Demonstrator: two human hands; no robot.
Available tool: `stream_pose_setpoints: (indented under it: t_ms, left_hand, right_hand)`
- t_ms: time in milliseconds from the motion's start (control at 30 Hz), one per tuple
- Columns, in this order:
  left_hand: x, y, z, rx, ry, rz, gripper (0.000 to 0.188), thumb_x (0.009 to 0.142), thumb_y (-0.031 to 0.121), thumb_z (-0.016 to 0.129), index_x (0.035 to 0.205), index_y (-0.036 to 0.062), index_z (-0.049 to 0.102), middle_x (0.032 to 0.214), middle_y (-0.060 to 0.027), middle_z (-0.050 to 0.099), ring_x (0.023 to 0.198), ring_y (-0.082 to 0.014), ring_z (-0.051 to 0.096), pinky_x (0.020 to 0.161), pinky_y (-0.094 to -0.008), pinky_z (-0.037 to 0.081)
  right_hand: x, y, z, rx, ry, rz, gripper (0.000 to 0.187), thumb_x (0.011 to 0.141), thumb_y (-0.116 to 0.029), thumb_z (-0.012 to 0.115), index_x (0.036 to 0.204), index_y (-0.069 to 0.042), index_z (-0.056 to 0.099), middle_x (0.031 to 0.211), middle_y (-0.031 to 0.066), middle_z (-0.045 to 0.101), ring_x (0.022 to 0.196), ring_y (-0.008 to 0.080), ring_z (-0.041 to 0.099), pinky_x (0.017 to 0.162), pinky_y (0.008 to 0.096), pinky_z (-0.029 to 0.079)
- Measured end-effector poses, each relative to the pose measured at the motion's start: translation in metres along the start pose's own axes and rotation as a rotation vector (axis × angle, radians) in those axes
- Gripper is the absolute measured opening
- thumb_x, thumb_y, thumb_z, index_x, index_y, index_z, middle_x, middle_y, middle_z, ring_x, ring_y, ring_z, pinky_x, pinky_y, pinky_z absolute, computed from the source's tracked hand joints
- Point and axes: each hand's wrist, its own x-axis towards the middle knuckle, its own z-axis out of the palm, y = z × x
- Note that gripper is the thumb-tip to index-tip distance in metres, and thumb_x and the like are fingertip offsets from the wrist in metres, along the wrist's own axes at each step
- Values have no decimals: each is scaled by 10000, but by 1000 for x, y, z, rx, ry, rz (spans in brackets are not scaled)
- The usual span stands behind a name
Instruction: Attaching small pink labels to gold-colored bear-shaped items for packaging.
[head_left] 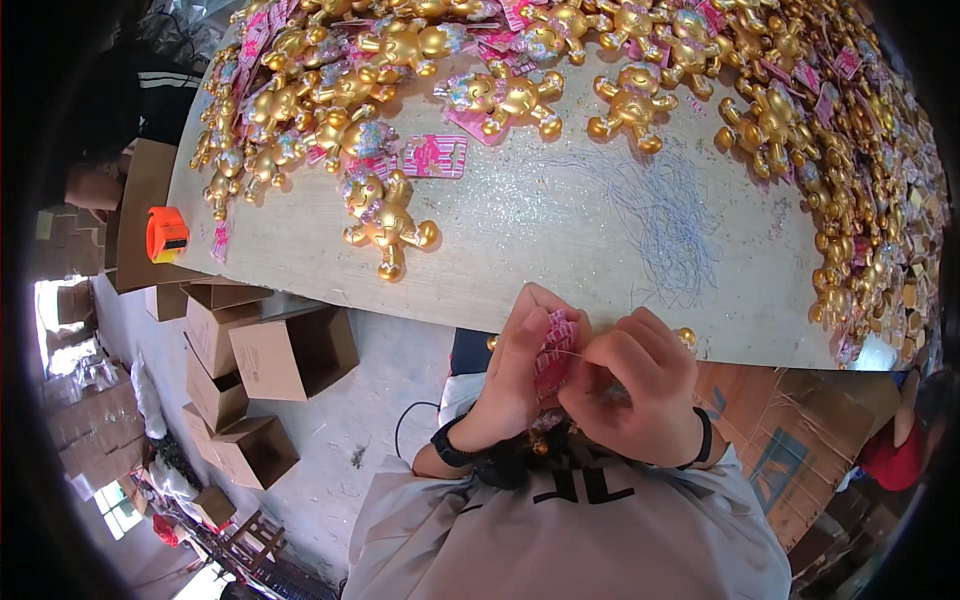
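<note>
Close to my body, just off the table's near edge, my left hand (512,368) grips a pink-and-white striped tag (555,352). My right hand (640,380) is closed in a pinch on a thin, pale thread (572,354) that runs to the tag. Gold parts of a figure (543,440) show below the hands; most of it is hidden behind them. On the table beyond lies a tangle of pale threads (672,225). A gold gingerbread-man-shaped ornament (390,225) lies to the left, near a flat pink tag (435,157).
Heaps of gold ornaments (775,120) with pink tags cover the far and right sides of the table (500,250). An orange tape roll (166,235) sits at its left edge. Open cardboard boxes (265,360) stand on the floor; another person's hand (92,190) shows at far left.
</note>
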Motion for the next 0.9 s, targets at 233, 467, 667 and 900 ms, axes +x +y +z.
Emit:
stream_pose_setpoints:
  t_ms: [233, 467, 667, 900]
  left_hand:
    - [-1, -2, -5, -79, -18, -4, 428, 976, 491, 310, 1009, 76, 410, 785, -58, 509, 601, -78, 429, 431, -200, 317]
    - [1, 1, -2, -227, 43, -32, 376, 999, 420, 286, 982, 72, 428, 818, -80, 508, 657, -124, 470, 582, -265, 431]
    - [2, -1, -3, -230, 19, -33, 357, 1002, 393, 283, 988, 68, 431, 843, -82, 505, 707, -134, 489, 637, -278, 458]
    - [1, -5, -1, -193, 127, -39, 408, 977, 403, 296, 932, 46, 488, 832, -67, 559, 766, -139, 532, 728, -290, 446]
  right_hand:
    - [0, -2, -2, -76, 19, -6, 218, 609, -9, 672, 687, -68, 478, 627, 49, 441, 530, 209, 428, 461, 317, 355]
    - [0, -1, 4, -47, -14, -15, 216, 634, -31, 683, 712, -68, 485, 652, 56, 463, 561, 215, 459, 491, 321, 393]
    - [1, -1, 5, -57, -38, -22, 217, 651, -43, 690, 721, -67, 486, 660, 60, 470, 576, 224, 468, 498, 323, 404]
    - [1, 1, 8, -67, -65, -11, 215, 654, -43, 686, 738, -56, 488, 677, 70, 486, 585, 232, 473, 502, 328, 410]
